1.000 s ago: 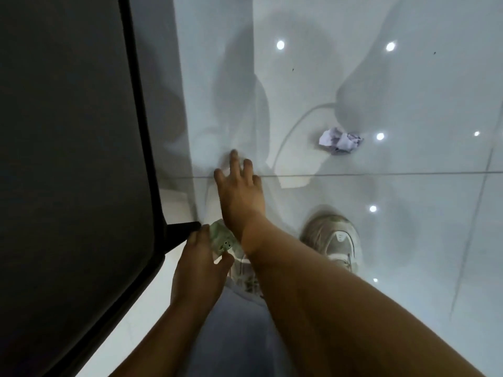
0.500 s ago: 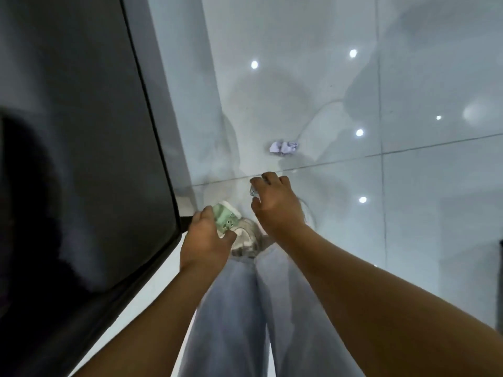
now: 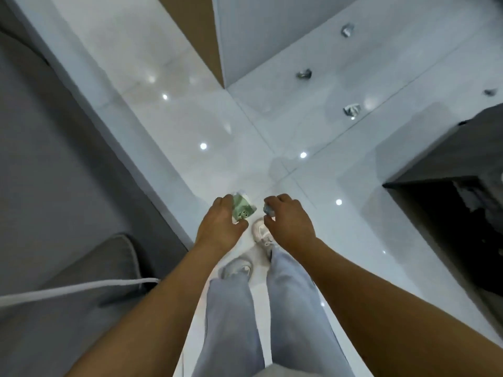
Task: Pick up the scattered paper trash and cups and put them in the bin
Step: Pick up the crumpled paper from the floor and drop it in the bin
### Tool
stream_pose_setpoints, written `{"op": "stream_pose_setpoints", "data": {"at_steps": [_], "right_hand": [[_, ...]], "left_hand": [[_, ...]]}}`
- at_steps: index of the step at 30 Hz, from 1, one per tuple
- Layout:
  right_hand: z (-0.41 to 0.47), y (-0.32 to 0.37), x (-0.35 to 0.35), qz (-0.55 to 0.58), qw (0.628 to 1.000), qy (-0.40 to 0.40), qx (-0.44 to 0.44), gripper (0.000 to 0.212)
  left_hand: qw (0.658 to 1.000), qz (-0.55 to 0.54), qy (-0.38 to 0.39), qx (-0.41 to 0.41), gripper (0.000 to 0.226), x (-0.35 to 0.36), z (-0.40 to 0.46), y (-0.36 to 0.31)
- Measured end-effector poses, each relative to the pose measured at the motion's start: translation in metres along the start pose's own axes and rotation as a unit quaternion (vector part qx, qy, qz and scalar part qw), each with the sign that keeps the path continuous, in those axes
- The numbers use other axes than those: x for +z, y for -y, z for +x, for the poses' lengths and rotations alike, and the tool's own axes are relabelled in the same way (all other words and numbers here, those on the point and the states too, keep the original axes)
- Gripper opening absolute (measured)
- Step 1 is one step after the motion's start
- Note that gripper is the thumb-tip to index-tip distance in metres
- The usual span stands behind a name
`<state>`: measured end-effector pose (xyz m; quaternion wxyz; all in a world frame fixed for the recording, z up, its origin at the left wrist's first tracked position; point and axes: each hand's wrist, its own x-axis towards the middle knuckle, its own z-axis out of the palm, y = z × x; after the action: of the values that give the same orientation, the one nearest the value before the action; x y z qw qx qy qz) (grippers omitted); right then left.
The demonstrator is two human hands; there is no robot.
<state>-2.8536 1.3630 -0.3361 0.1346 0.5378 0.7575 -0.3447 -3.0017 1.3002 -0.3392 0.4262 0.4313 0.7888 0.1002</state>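
My left hand point(image 3: 221, 227) grips a green and white paper cup point(image 3: 243, 208) lying on its side in my fingers, above the white floor. Just to its right, my right hand point(image 3: 288, 223) is curled round a small crumpled paper point(image 3: 268, 210), of which only a bit shows at the fingertips. Several crumpled paper balls lie on the floor at the upper right: one point(image 3: 304, 74), another point(image 3: 352, 109), a third point(image 3: 347, 30). No bin is clearly in view.
A grey sofa point(image 3: 54, 186) fills the left side, with a white cord point(image 3: 68, 291) across it. A dark low table point(image 3: 449, 170) stands at the right. A white wall corner with a brown panel point(image 3: 217, 36) rises ahead. My legs and white shoes point(image 3: 261, 232) are below the hands.
My right hand reached to the floor, closed on a paper and rose. The view lifted and turned, so the sofa, the wall corner and more paper balls came into sight.
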Motion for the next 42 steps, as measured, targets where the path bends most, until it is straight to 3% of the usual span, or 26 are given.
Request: {"op": "stream_pose_setpoints", "data": {"at_steps": [7,10,12,25,37,42], "right_hand": [[-0.133,0.003,-0.013,0.079,0.987,-0.066,0.121,0.034],[-0.191,0.002,-0.015,0.123,0.969,-0.104,0.186,0.036],[-0.223,0.0,-0.014,0.143,0.957,-0.128,0.219,0.035],[-0.419,-0.044,0.051,0.274,0.827,-0.273,0.408,0.026],[-0.63,-0.058,0.211,0.362,0.709,-0.344,0.498,0.028],[-0.739,-0.056,0.278,0.389,0.636,-0.38,0.547,0.026]], "left_hand": [[0.987,0.054,0.096,0.121,0.039,-0.03,-0.087,-0.046],[0.968,0.11,0.145,0.174,0.049,-0.03,-0.125,-0.065],[0.952,0.151,0.173,0.204,0.042,-0.027,-0.144,-0.077],[0.807,0.327,0.261,0.417,0.041,0.063,-0.262,-0.141],[0.676,0.415,0.333,0.51,0.041,0.207,-0.468,-0.092],[0.605,0.438,0.374,0.55,0.04,0.275,-0.585,-0.064]]}}
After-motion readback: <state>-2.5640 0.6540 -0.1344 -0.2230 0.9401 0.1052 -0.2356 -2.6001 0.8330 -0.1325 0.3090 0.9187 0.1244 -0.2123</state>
